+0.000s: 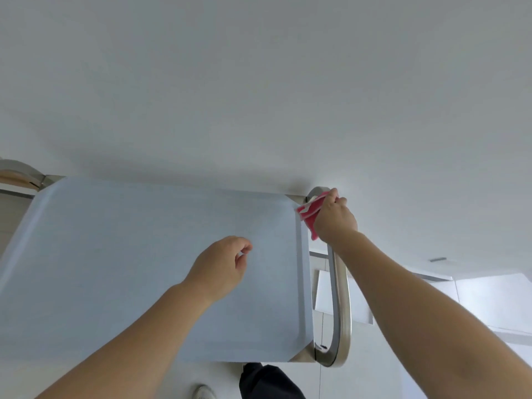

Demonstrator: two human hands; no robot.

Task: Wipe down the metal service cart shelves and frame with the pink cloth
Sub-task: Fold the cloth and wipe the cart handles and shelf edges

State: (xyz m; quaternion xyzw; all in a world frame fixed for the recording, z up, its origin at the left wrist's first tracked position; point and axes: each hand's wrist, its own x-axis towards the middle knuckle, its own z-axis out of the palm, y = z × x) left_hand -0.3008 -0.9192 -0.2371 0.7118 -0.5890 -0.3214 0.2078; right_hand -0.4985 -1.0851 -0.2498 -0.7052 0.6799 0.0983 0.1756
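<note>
Right grip point(334, 217) bunches the pink cloth point(309, 216) around the far bend of the cart's handle bar point(342, 306); left grip point(221, 269) hovers over the top shelf point(115, 269), fingers loosely curled, empty. Soft and light, the cloth should wrap the smooth tube easily, best held in a wad. Nearest, a shoe point(204, 393) sits under the shelf edge. Farthest, the white wall point(259, 82) crowds the handle's bend.

I can read no text, label, brand, number or sign anywhere in my view; every surface I see is plain and unmarked.
</note>
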